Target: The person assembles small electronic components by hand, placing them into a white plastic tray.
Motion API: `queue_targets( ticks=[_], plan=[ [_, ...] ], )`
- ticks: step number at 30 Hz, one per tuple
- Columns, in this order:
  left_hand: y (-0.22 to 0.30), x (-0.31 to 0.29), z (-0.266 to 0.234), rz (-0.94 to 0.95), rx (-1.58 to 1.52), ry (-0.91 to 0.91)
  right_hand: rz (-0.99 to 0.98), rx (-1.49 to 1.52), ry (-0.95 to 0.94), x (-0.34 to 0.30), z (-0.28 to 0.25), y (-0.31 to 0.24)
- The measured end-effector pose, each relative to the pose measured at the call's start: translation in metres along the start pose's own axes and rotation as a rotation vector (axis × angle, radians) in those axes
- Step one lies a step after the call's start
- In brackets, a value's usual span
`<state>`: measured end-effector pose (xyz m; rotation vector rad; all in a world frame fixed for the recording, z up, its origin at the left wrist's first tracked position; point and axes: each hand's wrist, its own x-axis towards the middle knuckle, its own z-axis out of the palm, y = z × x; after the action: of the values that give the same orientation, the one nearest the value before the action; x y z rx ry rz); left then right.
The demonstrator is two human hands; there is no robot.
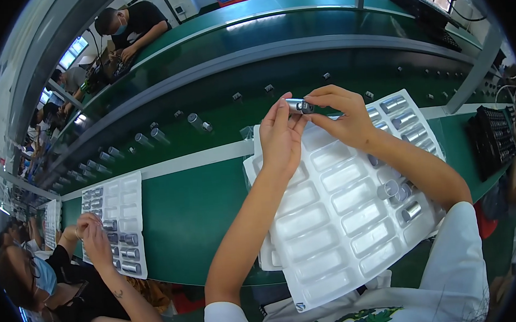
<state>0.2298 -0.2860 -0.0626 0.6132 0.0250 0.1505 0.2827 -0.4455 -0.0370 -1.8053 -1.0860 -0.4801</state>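
Note:
Above the far edge of a white plastic tray, my two hands meet at a small silver metal cylinder lying on its side. My left hand closes its fingers and thumb round the cylinder's left end. The thumb and forefinger of my right hand pinch the dark part at its right end; whether that is a separate piece I cannot tell. Below, the tray's right side holds several silver cylinders and a clear one, while many of its pockets are bare. My right forearm hides some of them.
Beyond the tray runs a green conveyor belt carrying several cylinders and small metal parts. On the left, a co-worker's hands hover over another tray. Black crates stand at the right, near a grey post.

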Motion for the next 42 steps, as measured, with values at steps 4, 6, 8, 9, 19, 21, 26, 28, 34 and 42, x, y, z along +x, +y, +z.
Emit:
queue_targets(
  ticks=[4, 6, 8, 9, 19, 21, 26, 28, 34, 42],
  plan=[
    [0.001, 0.000, -0.003, -0.008, 0.070, 0.055, -0.016, -0.034, -0.031, 0.000, 0.001, 0.000],
    [-0.001, 0.000, -0.003, -0.024, 0.072, 0.066, -0.036, -0.143, -0.091, -0.001, 0.000, -0.003],
    [-0.003, -0.002, -0.001, -0.036, 0.191, 0.105, -0.064, -0.243, -0.151, 0.000, -0.001, -0.007],
    [-0.003, -0.003, 0.002, -0.027, 0.178, 0.110, -0.129, -0.330, -0.147, 0.001, -0.002, -0.008],
    [-0.009, 0.004, -0.007, 0.042, 0.251, 0.081, 0.349, -0.035, -0.077, 0.004, 0.012, -0.011],
    [0.000, -0.005, 0.002, 0.066, 0.603, -0.003, 0.261, -0.151, -0.086, 0.003, 0.009, -0.009],
    [-0.006, 0.003, -0.007, 0.029, 0.506, -0.041, -0.006, -0.325, -0.104, 0.006, 0.007, -0.006],
    [-0.007, 0.006, -0.014, -0.042, 0.326, -0.127, 0.070, -0.168, -0.107, 0.006, 0.009, -0.001],
    [-0.007, 0.003, -0.012, 0.007, 0.334, -0.009, 0.112, -0.213, -0.165, 0.014, 0.014, -0.012],
    [-0.004, 0.006, -0.006, -0.011, 0.175, 0.164, 0.222, -0.179, -0.350, 0.053, 0.016, -0.022]
  ],
)
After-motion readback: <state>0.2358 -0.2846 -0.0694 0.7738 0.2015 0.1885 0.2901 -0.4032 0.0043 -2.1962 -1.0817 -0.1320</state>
